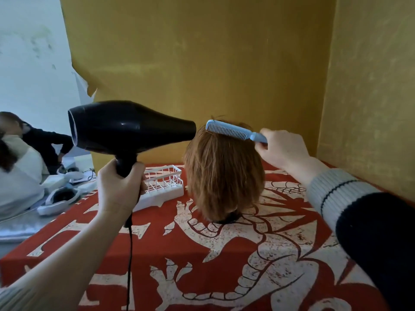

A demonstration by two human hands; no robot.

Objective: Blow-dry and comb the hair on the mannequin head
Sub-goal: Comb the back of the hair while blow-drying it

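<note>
Head view: left hand (119, 187) clenched round black hair dryer (125, 130), nozzle beside mannequin head (224, 173); right hand (284, 149) apparently pinching blue comb (233, 131) atop hair.

Mannequin head (224, 173) face hidden under hair; dryer cord (129, 265) cut by bottom edge; bystanders (27, 149) blurred.

Soft, even daylight; wide-angle bending and slight blur at edges.
</note>
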